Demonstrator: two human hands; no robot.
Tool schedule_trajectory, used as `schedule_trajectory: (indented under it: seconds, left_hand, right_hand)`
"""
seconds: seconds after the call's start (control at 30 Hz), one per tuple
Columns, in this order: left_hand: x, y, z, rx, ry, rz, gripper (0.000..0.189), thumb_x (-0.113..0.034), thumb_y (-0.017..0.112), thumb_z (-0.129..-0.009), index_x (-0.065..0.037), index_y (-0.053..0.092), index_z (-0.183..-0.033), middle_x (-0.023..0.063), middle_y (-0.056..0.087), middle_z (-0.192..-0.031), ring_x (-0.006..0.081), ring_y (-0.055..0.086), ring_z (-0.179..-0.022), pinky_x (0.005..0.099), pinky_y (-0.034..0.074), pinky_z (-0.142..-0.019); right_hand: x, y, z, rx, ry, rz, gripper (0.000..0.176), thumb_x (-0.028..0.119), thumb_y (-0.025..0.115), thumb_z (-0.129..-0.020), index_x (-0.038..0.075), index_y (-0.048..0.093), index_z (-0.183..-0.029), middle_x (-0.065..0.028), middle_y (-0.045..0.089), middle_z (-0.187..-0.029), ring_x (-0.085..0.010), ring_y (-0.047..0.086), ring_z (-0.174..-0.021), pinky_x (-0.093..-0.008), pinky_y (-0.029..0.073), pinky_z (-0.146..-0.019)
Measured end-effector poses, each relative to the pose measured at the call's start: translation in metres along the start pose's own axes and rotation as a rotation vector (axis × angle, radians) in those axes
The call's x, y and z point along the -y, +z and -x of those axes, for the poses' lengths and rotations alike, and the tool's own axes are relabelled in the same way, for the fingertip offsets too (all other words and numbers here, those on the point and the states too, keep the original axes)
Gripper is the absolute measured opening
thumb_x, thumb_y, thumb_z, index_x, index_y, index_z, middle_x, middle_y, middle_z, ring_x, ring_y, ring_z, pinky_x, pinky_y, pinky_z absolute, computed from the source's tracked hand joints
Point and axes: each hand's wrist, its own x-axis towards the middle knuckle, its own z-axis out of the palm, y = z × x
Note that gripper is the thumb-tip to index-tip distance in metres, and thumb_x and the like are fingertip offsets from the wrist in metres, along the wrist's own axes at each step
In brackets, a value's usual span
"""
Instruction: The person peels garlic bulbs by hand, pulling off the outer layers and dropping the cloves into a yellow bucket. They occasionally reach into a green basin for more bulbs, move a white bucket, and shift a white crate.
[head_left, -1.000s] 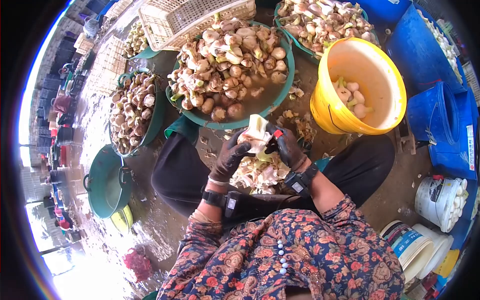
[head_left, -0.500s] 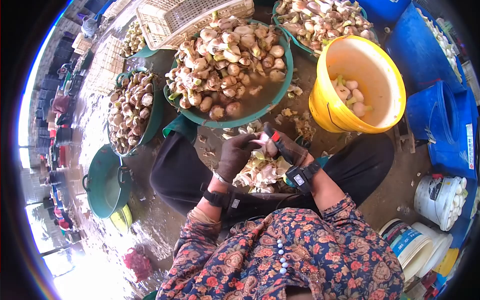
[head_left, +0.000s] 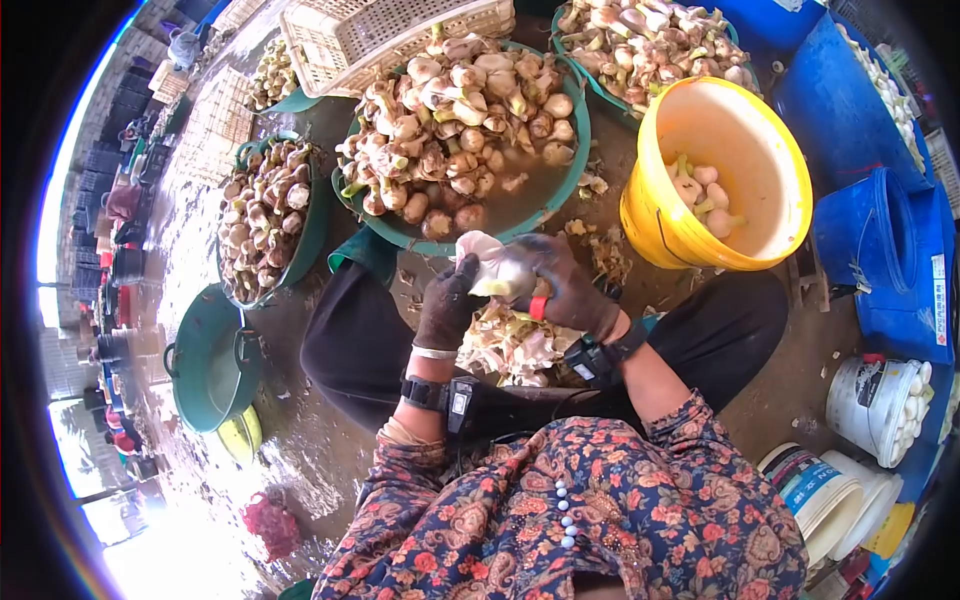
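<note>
Both gloved hands meet around one pale garlic bulb point(head_left: 492, 270) in front of the lap. My left hand point(head_left: 447, 303) has its fingers closed on the bulb's left side. Wrapped round the other side, my right hand point(head_left: 570, 285) also carries a red-handled tool point(head_left: 538, 307) whose blade I cannot make out. Below them lies a pile of peeled skins point(head_left: 512, 345). Just beyond is a wide green tub point(head_left: 545, 217) of unpeeled bulbs in brown water. The yellow bucket point(head_left: 650, 225) to the right holds several whitish bulbs point(head_left: 715, 195).
More green tubs of bulbs stand at the left point(head_left: 312, 240) and top right. An empty green tub point(head_left: 200, 350) sits lower left. A plastic crate point(head_left: 380, 40) leans behind the big tub. Blue bins point(head_left: 870, 225) and a white bucket point(head_left: 862, 400) line the right side.
The bulb and both hands have risen a little and turned, showing more of its pale surface. The red-handled tool has moved lower in my right hand.
</note>
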Motion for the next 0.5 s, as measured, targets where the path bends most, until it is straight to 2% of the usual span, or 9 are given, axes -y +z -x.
schedule_trajectory:
  seconds: [0.07, 0.13, 0.17, 0.2, 0.23, 0.3, 0.37, 0.47, 0.5]
  left_hand:
    - [-0.019, -0.004, -0.006, 0.080, -0.770, 0.998, 0.044, -0.036, 0.057, -0.087, 0.006, 0.057, -0.103, 0.0068, 0.062, -0.088, 0.0148, 0.061, -0.073, 0.0285, 0.051, -0.063]
    - [-0.020, -0.003, -0.006, 0.029, -0.769, 0.988, 0.041, -0.033, 0.053, -0.090, 0.006, 0.057, -0.103, 0.0071, 0.061, -0.086, 0.0122, 0.060, -0.073, 0.0265, 0.050, -0.064]
    - [-0.020, -0.003, -0.005, 0.027, -0.670, 0.894, 0.038, -0.029, 0.051, -0.091, 0.006, 0.056, -0.104, 0.0075, 0.062, -0.087, 0.0125, 0.060, -0.076, 0.0256, 0.049, -0.065]
    - [-0.021, -0.003, -0.003, 0.027, -0.574, 0.802, 0.034, -0.025, 0.048, -0.093, 0.006, 0.056, -0.105, 0.0079, 0.062, -0.087, 0.0127, 0.060, -0.079, 0.0246, 0.048, -0.067]
    - [-0.013, 0.003, 0.004, 0.046, -0.309, 0.422, 0.027, -0.017, 0.044, -0.094, 0.005, 0.054, -0.104, 0.0086, 0.062, -0.088, 0.0145, 0.059, -0.080, 0.0256, 0.047, -0.069]
    - [-0.008, -0.002, 0.011, 0.045, -0.155, 0.211, 0.024, -0.015, 0.044, -0.094, 0.004, 0.054, -0.103, 0.0087, 0.061, -0.088, 0.0160, 0.058, -0.078, 0.0269, 0.047, -0.070]
    - [-0.002, 0.003, 0.013, -0.044, 0.172, -0.283, 0.017, -0.012, 0.046, -0.092, 0.000, 0.054, -0.102, 0.0062, 0.059, -0.085, 0.0170, 0.055, -0.072, 0.0281, 0.047, -0.069]
    - [-0.013, -0.019, 0.021, 0.214, -0.434, 1.422, 0.023, -0.013, 0.054, -0.089, 0.000, 0.050, -0.107, 0.0032, 0.058, -0.089, 0.0102, 0.054, -0.075, 0.0256, 0.046, -0.071]
    - [-0.013, -0.020, 0.025, 0.130, -0.748, 1.226, 0.031, -0.023, 0.059, -0.087, 0.001, 0.051, -0.106, 0.0044, 0.059, -0.090, 0.0105, 0.055, -0.080, 0.0259, 0.047, -0.073]
  right_hand:
    - [0.005, 0.010, 0.002, 0.046, -0.048, 0.015, 0.040, 0.016, 0.073, -0.069, 0.010, 0.061, -0.107, -0.0128, 0.050, -0.115, -0.0301, 0.047, -0.106, -0.0380, 0.039, -0.093]
    - [-0.002, 0.023, 0.008, -0.012, 0.201, -0.198, 0.035, 0.013, 0.071, -0.070, 0.011, 0.063, -0.104, -0.0133, 0.054, -0.109, -0.0309, 0.048, -0.104, -0.0378, 0.040, -0.092]
    - [0.001, 0.019, 0.004, -0.082, 0.242, -0.269, 0.026, 0.011, 0.068, -0.073, 0.007, 0.064, -0.098, -0.0096, 0.060, -0.095, -0.0254, 0.055, -0.093, -0.0337, 0.043, -0.087]
    - [-0.004, 0.024, 0.006, -0.083, 0.247, -0.269, 0.026, 0.011, 0.068, -0.073, 0.007, 0.064, -0.098, -0.0096, 0.060, -0.095, -0.0254, 0.055, -0.093, -0.0337, 0.043, -0.087]
    - [-0.012, 0.031, 0.009, -0.213, 0.484, -0.590, 0.021, 0.009, 0.067, -0.075, 0.005, 0.063, -0.096, -0.0068, 0.061, -0.089, -0.0216, 0.057, -0.086, -0.0305, 0.045, -0.083]
    - [-0.014, 0.027, 0.004, -0.427, 0.888, -1.072, 0.010, 0.014, 0.061, -0.085, 0.007, 0.063, -0.092, 0.0021, 0.061, -0.083, -0.0080, 0.056, -0.072, -0.0227, 0.046, -0.065]
    - [-0.057, 0.038, 0.025, -0.430, 0.956, -1.225, 0.013, 0.020, 0.061, -0.085, 0.009, 0.063, -0.091, 0.0020, 0.061, -0.083, -0.0085, 0.056, -0.072, -0.0231, 0.046, -0.064]
    - [-0.079, 0.046, 0.028, -0.460, 1.067, -1.494, 0.023, 0.034, 0.059, -0.086, 0.012, 0.062, -0.092, 0.0022, 0.060, -0.080, -0.0098, 0.056, -0.070, -0.0250, 0.047, -0.064]
    - [-0.077, 0.046, 0.027, -0.498, 1.068, -1.461, 0.024, 0.037, 0.063, -0.082, 0.013, 0.062, -0.086, 0.0021, 0.057, -0.072, -0.0092, 0.053, -0.062, -0.0241, 0.043, -0.055]
